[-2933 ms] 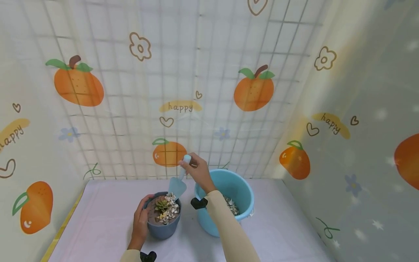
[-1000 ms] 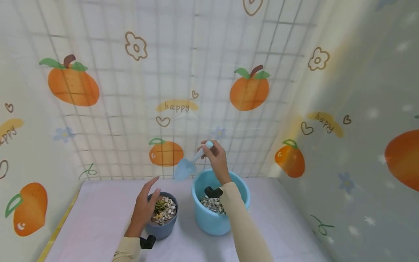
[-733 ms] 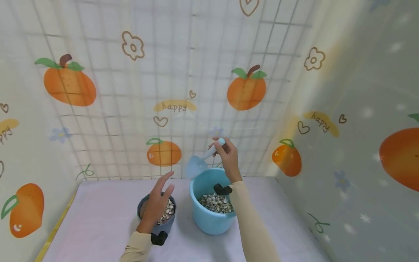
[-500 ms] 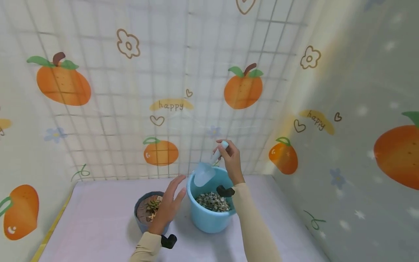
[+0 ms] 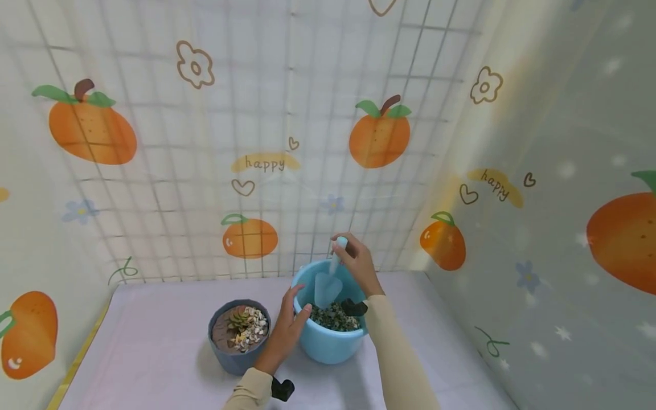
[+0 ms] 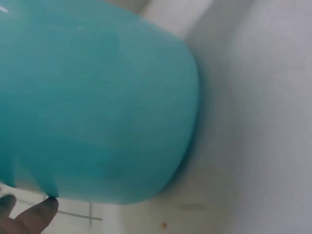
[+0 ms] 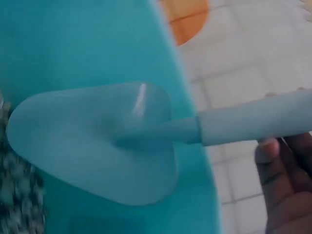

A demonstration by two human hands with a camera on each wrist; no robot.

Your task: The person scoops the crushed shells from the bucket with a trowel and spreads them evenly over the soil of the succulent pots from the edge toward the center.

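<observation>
My right hand [image 5: 360, 266] holds the handle of a light-blue trowel [image 5: 327, 291] inside the bucket. The trowel's blade points down, just above the grey-white gravel [image 5: 335, 318] at the bottom; the right wrist view shows the blade [image 7: 92, 139] against the inner wall. At the left side of the light-blue bucket [image 5: 328, 348], my left hand [image 5: 284, 330] touches it near the rim, fingers extended. The left wrist view shows fingertips [image 6: 41, 212] by the bucket's outer side. Left of that hand stands a grey-blue pot [image 5: 237, 363] with a succulent [image 5: 237, 320], brown soil and whitish pebbles [image 5: 254, 324].
Pot and bucket stand on a table with a pale cloth [image 5: 154, 341]. Behind it hangs a fruit-printed curtain [image 5: 307, 193] over a wire grid, and another curtain side [image 5: 564, 285] bounds the right. A small crumb [image 6: 164, 225] lies near the bucket's base.
My left hand has left the pot and crossed right to the bucket. My right hand has carried the trowel from above the pot down into the bucket.
</observation>
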